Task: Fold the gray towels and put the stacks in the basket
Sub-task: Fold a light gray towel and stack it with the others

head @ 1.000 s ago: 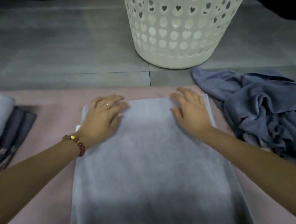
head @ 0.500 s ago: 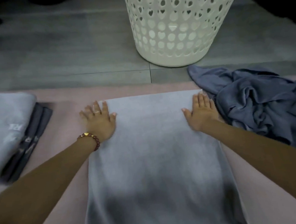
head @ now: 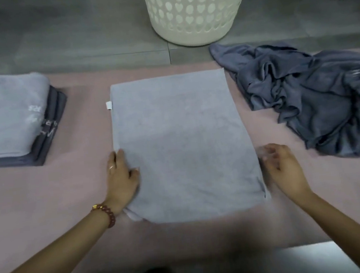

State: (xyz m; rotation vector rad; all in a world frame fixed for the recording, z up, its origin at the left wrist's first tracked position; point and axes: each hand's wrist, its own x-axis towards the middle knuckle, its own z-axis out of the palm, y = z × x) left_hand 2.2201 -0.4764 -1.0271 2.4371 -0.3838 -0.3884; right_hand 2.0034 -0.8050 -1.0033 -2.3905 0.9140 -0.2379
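Observation:
A light gray towel (head: 182, 149) lies folded into a flat rectangle in the middle of the pink mat (head: 48, 193). My left hand (head: 121, 179) rests flat on its near left edge, fingers straight and thumb on the cloth. My right hand (head: 283, 168) is blurred just off the towel's near right edge, fingers loosely curled, holding nothing. The white basket (head: 194, 25) with heart-shaped holes stands on the floor beyond the mat. A stack of folded gray towels (head: 7, 115) sits at the left.
A crumpled heap of dark gray towels (head: 316, 96) lies on the mat's right side. Gray floor tiles (head: 66, 37) stretch beyond the mat. A pale surface edge (head: 231, 268) runs along the bottom of the view.
Both hands have slid from the towel's far corners down its sides to the near end. The view has pulled back, so the whole towel and the stack now show.

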